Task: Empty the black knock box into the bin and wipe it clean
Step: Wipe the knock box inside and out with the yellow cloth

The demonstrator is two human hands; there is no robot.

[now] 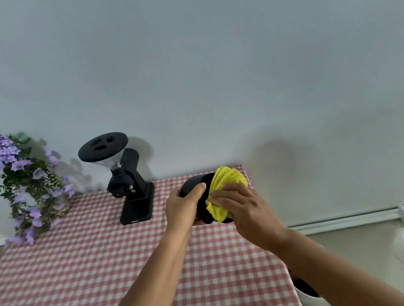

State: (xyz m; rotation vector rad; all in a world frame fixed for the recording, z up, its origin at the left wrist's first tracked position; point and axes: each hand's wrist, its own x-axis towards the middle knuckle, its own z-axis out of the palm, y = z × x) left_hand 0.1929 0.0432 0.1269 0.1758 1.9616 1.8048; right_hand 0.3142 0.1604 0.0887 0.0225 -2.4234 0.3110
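Note:
The black knock box is held above the far right part of the table, tipped on its side with its mouth facing right. My left hand grips its body from the left, thumb on top. My right hand presses a yellow cloth into the box's mouth; the cloth bulges out over the rim and hides the inside. The white bin with a dark inside stands on the floor by the table's right edge, mostly hidden behind my right forearm.
A black coffee grinder stands at the back of the table on the red-and-white checked cloth. Purple artificial flowers hang at the back left. A white wall is behind; grey floor lies to the right.

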